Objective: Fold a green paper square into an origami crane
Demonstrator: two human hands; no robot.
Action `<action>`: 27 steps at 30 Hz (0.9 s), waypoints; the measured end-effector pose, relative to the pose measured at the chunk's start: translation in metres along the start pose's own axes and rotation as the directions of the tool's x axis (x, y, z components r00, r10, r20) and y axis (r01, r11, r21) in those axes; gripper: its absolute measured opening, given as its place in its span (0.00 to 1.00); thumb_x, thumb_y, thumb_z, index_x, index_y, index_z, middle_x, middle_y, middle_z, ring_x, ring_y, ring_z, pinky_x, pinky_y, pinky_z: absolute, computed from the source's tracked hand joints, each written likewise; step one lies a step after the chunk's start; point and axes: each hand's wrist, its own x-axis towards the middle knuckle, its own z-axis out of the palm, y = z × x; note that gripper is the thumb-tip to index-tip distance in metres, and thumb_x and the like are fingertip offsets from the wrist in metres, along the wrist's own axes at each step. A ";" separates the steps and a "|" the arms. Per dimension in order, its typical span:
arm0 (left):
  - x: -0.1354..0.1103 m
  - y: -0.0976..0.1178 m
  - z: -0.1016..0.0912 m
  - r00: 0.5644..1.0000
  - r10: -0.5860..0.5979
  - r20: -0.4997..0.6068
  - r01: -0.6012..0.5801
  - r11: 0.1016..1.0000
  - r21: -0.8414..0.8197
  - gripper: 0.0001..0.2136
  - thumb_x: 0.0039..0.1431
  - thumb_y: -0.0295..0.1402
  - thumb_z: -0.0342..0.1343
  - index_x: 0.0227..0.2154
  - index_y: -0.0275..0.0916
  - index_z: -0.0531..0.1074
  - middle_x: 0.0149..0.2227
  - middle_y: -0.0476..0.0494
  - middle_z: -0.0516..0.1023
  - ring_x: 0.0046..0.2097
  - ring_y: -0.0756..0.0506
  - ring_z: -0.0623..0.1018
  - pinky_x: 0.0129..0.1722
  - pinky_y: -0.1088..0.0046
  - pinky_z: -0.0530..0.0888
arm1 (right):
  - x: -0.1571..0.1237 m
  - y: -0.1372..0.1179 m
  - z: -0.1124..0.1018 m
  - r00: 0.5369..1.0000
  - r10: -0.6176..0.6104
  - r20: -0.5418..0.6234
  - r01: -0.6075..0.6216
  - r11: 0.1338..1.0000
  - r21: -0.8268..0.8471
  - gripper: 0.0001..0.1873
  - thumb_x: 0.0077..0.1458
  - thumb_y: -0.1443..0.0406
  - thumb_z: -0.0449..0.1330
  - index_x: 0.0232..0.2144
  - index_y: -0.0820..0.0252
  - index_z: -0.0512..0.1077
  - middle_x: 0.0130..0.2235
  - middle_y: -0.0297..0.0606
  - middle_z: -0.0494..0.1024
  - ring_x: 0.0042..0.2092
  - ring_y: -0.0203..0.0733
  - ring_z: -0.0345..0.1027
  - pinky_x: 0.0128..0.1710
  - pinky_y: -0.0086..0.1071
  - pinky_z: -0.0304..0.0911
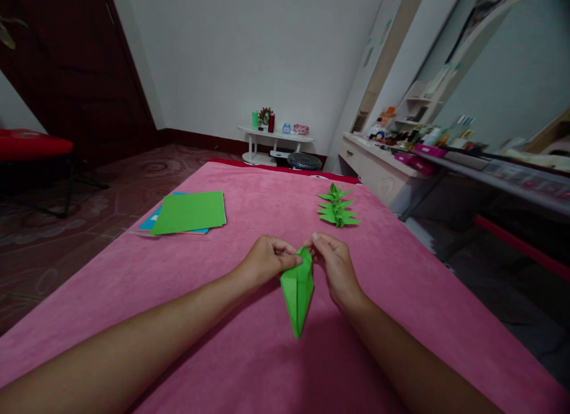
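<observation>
A folded sheet of green origami paper, narrow and kite-shaped, points its long tip towards me above the pink cloth. My left hand pinches its upper left side, thumb on top. At the upper right edge my right hand is closed on the paper between thumb and fingers; its fingertips are partly hidden. Several folded green paper cranes stand in a row beyond my right hand. Off to the far left lies a stack of square paper, green on top with blue showing beneath.
A small white table with a plant, cups and a clock stands by the back wall. On the right is a dressing table crowded with bottles and boxes. A red-seated chair is at the left, near a dark door.
</observation>
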 end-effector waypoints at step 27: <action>-0.002 -0.002 -0.001 0.983 -0.164 -0.085 0.121 0.918 -0.379 0.14 0.42 0.39 0.66 0.27 0.33 0.74 0.25 0.45 0.75 0.25 0.50 0.74 0.28 0.73 0.70 | -0.003 0.006 0.002 0.961 0.232 0.154 -0.266 0.925 0.270 0.13 0.39 0.59 0.69 0.25 0.61 0.74 0.25 0.34 0.76 0.26 0.35 0.67 0.30 0.29 0.60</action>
